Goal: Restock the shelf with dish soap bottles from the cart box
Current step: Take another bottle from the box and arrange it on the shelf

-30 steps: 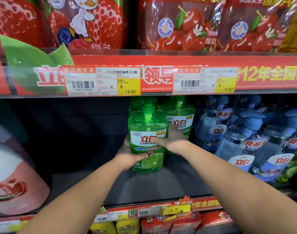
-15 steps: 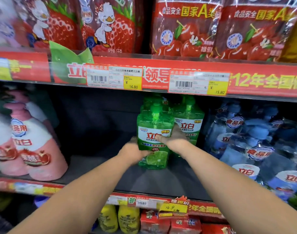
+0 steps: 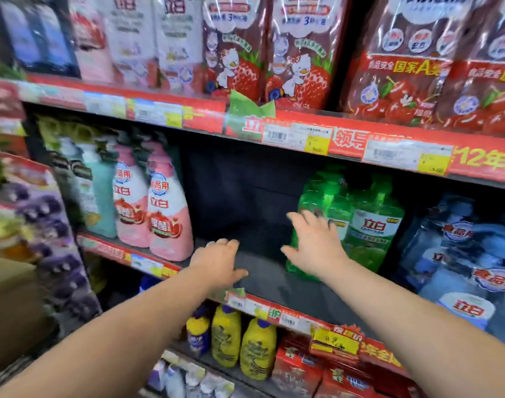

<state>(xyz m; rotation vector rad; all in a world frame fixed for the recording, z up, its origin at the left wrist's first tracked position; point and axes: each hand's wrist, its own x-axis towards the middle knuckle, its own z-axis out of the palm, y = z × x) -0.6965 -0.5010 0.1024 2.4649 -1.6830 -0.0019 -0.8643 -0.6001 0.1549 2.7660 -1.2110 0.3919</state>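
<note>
Both hands are empty. The left hand point(image 3: 217, 262) hangs over the front lip of the shelf point(image 3: 262, 274), fingers loosely bent and holding nothing. The right hand point(image 3: 314, 248) is spread, fingers straight and apart, in front of the nearest of the green dish soap bottles point(image 3: 373, 225). The view is smeared, so I cannot tell whether the palm touches that bottle.

Location of stock: the green dish soap bottles stand upright in a tight group at 3 o'clock of the bare stretch of shelf, at least two abreast with more pump tops behind. At 9 o'clock of that stretch stand the pink bottles point(image 3: 165, 216). Beyond the green group, further toward 3 o'clock, are the blue bottles point(image 3: 458, 254). The gap between pink and green is unfilled.

Assessment: a bottle appears set in place and released, so the step in hand is the close of one placing. The row is far from full.

The next move, in my judgement, calls for a turn toward 8 o'clock. A blurred brown shape point(image 3: 13, 297) there may be the cart box, though I cannot confirm it. It then calls for a firm grip round a bottle's body, and a setting-down with the label outward, just beside the green group on its 9 o'clock side.
</note>
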